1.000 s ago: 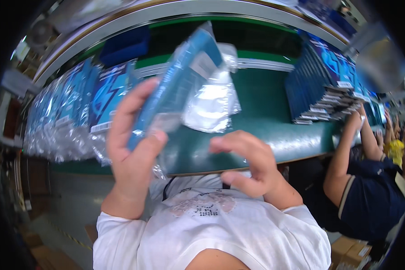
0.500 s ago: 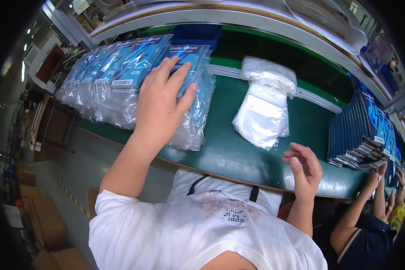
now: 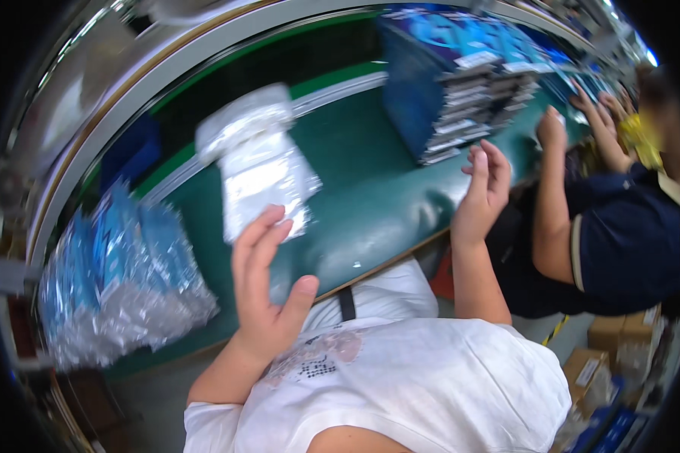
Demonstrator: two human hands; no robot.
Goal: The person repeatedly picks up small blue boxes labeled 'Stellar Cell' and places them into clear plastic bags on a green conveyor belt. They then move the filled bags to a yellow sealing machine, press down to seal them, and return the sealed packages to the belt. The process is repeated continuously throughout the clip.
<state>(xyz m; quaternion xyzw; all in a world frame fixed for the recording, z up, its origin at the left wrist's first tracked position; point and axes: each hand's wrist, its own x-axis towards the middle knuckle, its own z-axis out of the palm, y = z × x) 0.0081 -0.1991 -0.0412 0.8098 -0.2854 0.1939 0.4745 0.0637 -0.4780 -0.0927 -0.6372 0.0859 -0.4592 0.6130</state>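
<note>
My left hand (image 3: 261, 291) is raised over the front edge of the green table (image 3: 347, 181), fingers extended and thumb apart, holding nothing. Just beyond its fingertips lies a pile of clear plastic bags (image 3: 261, 177), bunched at the far end. My right hand (image 3: 482, 198) hangs near the table edge, fingers loosely bent, with nothing visible in it. It is nearest to a tall stack of flat dark-blue boxes (image 3: 414, 94), apart from them. At the left stands a row of blue packages in clear bags (image 3: 125, 275), slightly blurred.
A blue bin (image 3: 132, 147) sits behind the bagged packages. A shelf edge (image 3: 204, 34) runs above the table's far side. To the right, a co-worker in a dark shirt (image 3: 627, 234) has arms at the table. Cardboard boxes (image 3: 585, 370) stand on the floor behind.
The view has swung to the right. My left hand has left the bagged packages and is now in front of the clear bags. My right hand is now closer to the box stack.
</note>
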